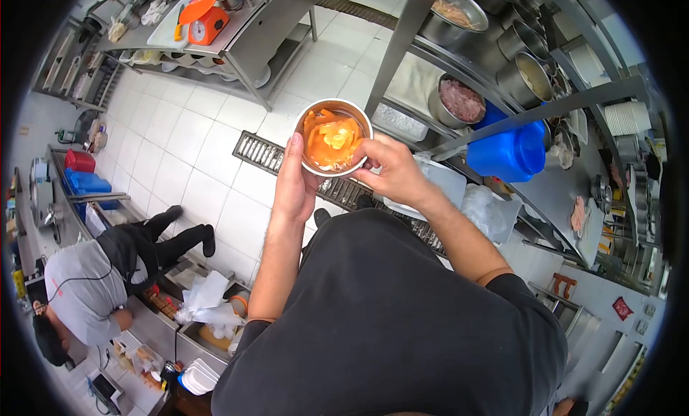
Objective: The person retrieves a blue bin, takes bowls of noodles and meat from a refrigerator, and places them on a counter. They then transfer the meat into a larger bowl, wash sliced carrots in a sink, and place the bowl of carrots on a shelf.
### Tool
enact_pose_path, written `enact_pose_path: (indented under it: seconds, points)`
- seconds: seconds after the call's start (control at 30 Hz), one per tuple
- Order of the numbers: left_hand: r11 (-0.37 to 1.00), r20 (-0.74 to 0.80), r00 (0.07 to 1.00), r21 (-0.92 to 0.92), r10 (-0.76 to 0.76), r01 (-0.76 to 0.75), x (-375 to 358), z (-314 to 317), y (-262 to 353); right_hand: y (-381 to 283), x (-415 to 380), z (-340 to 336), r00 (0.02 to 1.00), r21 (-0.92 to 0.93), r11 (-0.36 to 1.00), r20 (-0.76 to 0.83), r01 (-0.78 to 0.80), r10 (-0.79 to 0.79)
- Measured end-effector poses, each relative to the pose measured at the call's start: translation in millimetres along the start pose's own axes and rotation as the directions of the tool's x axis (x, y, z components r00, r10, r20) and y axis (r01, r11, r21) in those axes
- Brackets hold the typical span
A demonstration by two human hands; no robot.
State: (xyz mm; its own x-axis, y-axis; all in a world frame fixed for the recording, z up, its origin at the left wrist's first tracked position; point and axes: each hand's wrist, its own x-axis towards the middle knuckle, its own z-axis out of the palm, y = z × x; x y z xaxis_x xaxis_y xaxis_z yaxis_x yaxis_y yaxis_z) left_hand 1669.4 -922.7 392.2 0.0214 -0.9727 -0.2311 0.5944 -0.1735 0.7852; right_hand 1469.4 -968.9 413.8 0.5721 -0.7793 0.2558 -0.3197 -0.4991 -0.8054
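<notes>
A round bowl [333, 166] with a pale rim is held up in front of my body. Orange strips and a lighter yellow piece [336, 135] lie in it. On the bowl's left side, my left hand [293, 179] grips the wall, its thumb up along the rim. My right hand [395, 168] holds the right side, with fingers at the rim near the orange food; some fingertips are hidden behind the bowl.
A steel table [247, 39] with an orange scale [208, 25] stands at upper left. Shelving [430, 57] at right bears metal pots and a blue container [507, 154]. A person [90, 279] works at lower left. A floor drain grate [258, 152] runs across white tiles.
</notes>
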Motion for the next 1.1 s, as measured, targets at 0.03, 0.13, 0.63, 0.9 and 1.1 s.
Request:
enact_pose_path:
  seconds: [0.03,0.13,0.63,0.9,1.1]
  points:
    - [1.0,0.023,1.0,0.006,0.002,-0.002,0,4,3,-1,0,-2,0.999,0.005,1.0,-0.029,0.016,-0.016]
    - [1.0,0.103,0.995,0.0,-0.018,0.018,4,12,7,-3,-4,-9,0.995,-0.009,0.999,-0.089,0.042,-0.042]
    - [0.992,0.056,0.994,0.092,-0.095,0.089,-1,9,6,-42,32,-64,0.997,-0.404,0.914,-0.057,0.022,-0.049]
    - [0.98,0.029,0.988,0.138,-0.149,0.144,-18,10,8,-26,80,-31,0.935,-0.511,0.788,0.263,0.344,-0.237]
    - [0.99,0.036,0.993,0.098,-0.11,0.106,-22,3,-2,-28,89,-23,0.888,-0.489,0.761,0.386,0.426,-0.249]
